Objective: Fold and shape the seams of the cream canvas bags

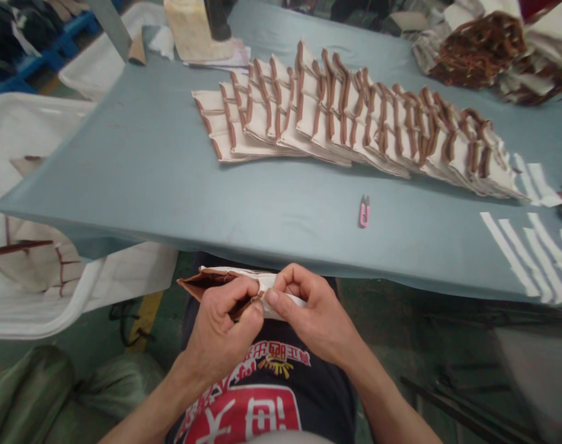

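White plastic bin beyond the left end of the bench, cream piece with brown trim inside. Just below the bench's near edge, left hand, fingers pinched narrow on a folded cream fabric piece with brown lining; long axis crosswise, parallel to that edge, brown end out past the left hand, pale end at the right hand, fingers likewise pinched on it. Left hand nearer the brown end. On the bench, pink thread snips, an overlapped row of folded pieces beyond, white strips toward the right end.
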`<state>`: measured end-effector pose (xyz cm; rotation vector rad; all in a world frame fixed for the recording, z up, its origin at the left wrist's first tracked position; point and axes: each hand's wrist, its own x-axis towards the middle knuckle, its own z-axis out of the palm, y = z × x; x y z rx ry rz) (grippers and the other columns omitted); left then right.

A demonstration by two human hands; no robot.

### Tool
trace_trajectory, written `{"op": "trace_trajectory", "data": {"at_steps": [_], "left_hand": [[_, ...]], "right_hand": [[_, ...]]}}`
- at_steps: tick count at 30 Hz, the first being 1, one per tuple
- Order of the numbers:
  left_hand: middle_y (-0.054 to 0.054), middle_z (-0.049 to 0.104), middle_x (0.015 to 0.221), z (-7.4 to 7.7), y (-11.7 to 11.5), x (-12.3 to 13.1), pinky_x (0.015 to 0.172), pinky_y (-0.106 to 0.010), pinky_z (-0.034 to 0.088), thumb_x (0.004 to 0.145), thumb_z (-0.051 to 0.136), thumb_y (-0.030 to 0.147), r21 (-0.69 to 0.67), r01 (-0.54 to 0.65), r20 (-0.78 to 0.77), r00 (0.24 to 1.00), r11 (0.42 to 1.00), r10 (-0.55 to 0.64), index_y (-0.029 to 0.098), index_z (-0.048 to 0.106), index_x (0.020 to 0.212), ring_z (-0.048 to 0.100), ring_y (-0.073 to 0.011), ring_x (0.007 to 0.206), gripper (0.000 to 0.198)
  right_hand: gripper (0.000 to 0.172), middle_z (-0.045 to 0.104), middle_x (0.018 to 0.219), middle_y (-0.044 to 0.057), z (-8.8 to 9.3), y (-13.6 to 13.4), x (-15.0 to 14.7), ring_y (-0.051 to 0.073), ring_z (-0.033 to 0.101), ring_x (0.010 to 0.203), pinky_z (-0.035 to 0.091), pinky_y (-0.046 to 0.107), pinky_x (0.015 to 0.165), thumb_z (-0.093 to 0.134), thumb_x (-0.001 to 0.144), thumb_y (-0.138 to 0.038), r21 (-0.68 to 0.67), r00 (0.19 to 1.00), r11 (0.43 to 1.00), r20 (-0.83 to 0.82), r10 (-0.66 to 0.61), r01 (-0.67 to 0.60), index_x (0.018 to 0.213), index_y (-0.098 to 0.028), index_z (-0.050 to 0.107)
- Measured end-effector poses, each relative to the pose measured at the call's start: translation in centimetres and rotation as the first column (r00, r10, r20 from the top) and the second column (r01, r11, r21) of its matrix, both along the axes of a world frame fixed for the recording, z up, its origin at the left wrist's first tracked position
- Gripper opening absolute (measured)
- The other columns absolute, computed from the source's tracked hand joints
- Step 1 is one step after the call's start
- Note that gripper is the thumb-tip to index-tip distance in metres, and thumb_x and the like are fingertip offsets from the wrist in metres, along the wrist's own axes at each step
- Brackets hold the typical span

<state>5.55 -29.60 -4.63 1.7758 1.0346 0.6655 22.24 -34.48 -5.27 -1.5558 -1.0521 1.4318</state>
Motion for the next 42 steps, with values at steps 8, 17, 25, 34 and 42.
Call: {"op": "trace_trajectory", "data": {"at_steps": [8, 17, 25, 34, 42], "left_hand": [[0.004, 0.05, 0.055, 0.0, -0.6, 0.8, 0.051, -0.023, 0.036, 0.079, 0.045, 0.013, 0.138, -0.043, 0.047, 0.998, 0.99, 0.037, 0.021, 0.049, 0.058, 0.047, -0.011, 0.051, 0.022], [0.002, 0.057, 0.06, -1.0, -1.0, 1.5, 0.059, -0.029, 0.042, 0.079, 0.049, 0.02, 0.117, -0.192, 0.037, 0.981, 0.974, 0.189, 0.023, 0.053, 0.063, 0.051, -0.0161, 0.057, 0.016], [0.001, 0.056, 0.065, 0.6, 2.3, -0.1, 0.058, -0.026, 0.039, 0.08, 0.047, 0.025, -0.101, 0.098, 0.077, 0.993, 0.99, -0.09, 0.02, 0.055, 0.066, 0.049, -0.0152, 0.062, 0.017], [0.0, 0.063, 0.071, 4.8, 4.1, -0.7, 0.062, -0.027, 0.04, 0.082, 0.046, 0.021, -0.045, 0.367, -0.024, 0.93, 0.929, -0.368, 0.019, 0.062, 0.073, 0.054, -0.0164, 0.067, 0.019], [0.003, 0.07, 0.075, 7.2, 3.5, -1.1, 0.06, -0.023, 0.041, 0.087, 0.054, 0.019, 0.0, 0.392, -0.106, 0.915, 0.92, -0.39, 0.02, 0.068, 0.079, 0.058, -0.0135, 0.067, 0.016]], "right_hand": [[0.048, 0.046, 0.063, -0.007, -1.8, 1.3, 0.7, 0.009, 0.036, 0.055, 0.028, 0.019, 0.049, 0.078, 0.077, -0.06, -0.104, 0.867, 0.971, -0.479, 0.141, -0.215, 0.076, -0.021, 0.052], [0.048, 0.051, 0.069, -0.002, -4.5, 1.5, -2.7, 0.012, 0.042, 0.057, 0.036, 0.023, 0.052, 0.069, 0.075, -0.068, -0.04, 0.8, 0.999, -0.6, -0.008, -0.02, 0.079, -0.021, 0.056], [0.053, 0.043, 0.061, -0.006, -3.2, 2.3, -0.2, 0.01, 0.032, 0.053, 0.029, 0.023, 0.048, 0.07, 0.08, -0.071, 0.01, 0.871, 0.996, -0.485, 0.078, -0.084, 0.073, -0.021, 0.052], [0.047, 0.074, 0.121, 0.011, 3.4, 2.9, 3.7, 0.027, 0.067, 0.116, 0.049, 0.042, 0.104, 0.068, 0.094, -0.062, 0.624, 0.956, 0.754, 0.293, 0.015, -0.203, 0.118, -0.022, 0.067], [0.038, 0.059, 0.067, -0.004, 6.6, 5.2, 3.5, 0.015, 0.057, 0.067, 0.045, 0.04, 0.095, 0.064, 0.097, -0.054, 0.558, 0.766, 0.568, 0.603, 0.225, -0.605, 0.078, -0.022, 0.062]]}}
